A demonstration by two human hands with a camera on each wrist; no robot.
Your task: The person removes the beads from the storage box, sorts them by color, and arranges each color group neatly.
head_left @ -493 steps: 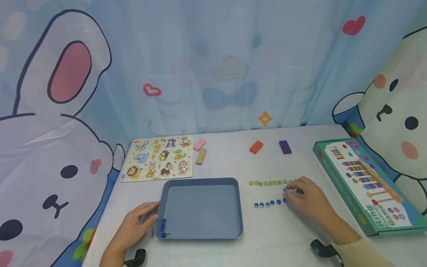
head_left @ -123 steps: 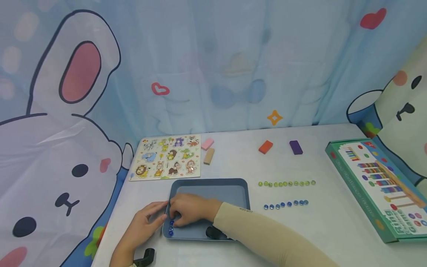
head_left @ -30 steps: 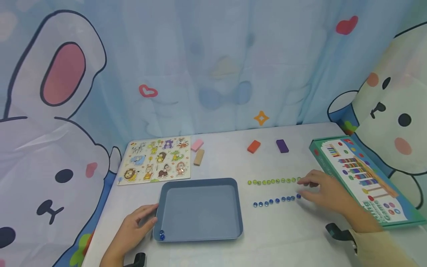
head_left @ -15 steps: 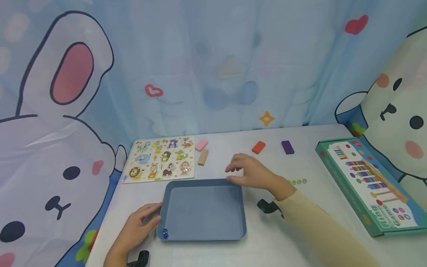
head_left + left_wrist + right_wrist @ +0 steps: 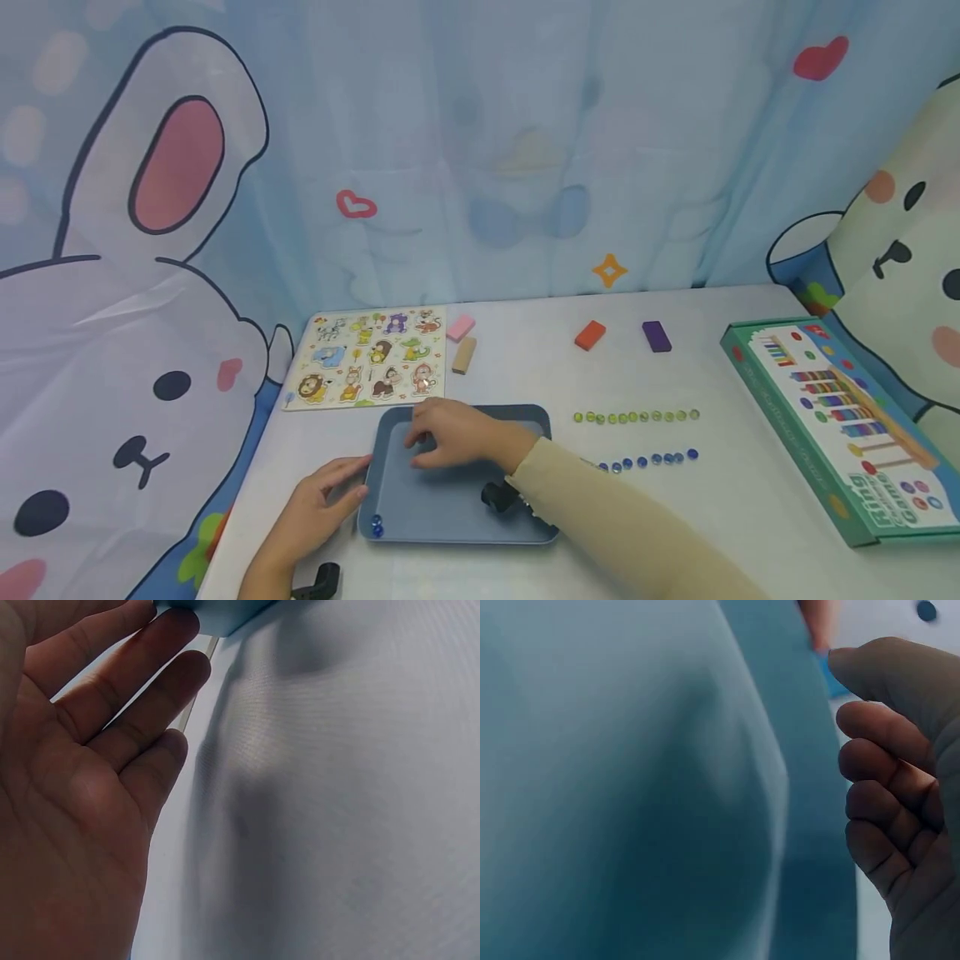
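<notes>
In the head view my right hand (image 5: 465, 435) is over the blue-grey tray (image 5: 457, 533), its fingers loosely bent with nothing between them. The right wrist view also shows that hand (image 5: 892, 772) empty beside the tray's rim. My left hand (image 5: 318, 510) rests at the tray's left edge, fingers relaxed, fingertips right at the rim. Small blue glass beads (image 5: 377, 526) lie in the tray's near left corner. On the white table to the right run a row of green beads (image 5: 633, 417) and, nearer, a row of blue beads (image 5: 657, 459); my right sleeve hides this row's left end.
An animal puzzle board (image 5: 367, 358) lies behind the tray. Close to it are a pink block (image 5: 461, 327) and a tan block (image 5: 464, 355). An orange block (image 5: 590, 335) and a purple block (image 5: 656, 336) lie farther right. A green toy box (image 5: 840, 433) is at the right.
My right hand has left the blue row's right end and moved left over the tray. Since the oldest frame, beads in the tray have dwindled and both rows have lengthened. My left hand stays put.
</notes>
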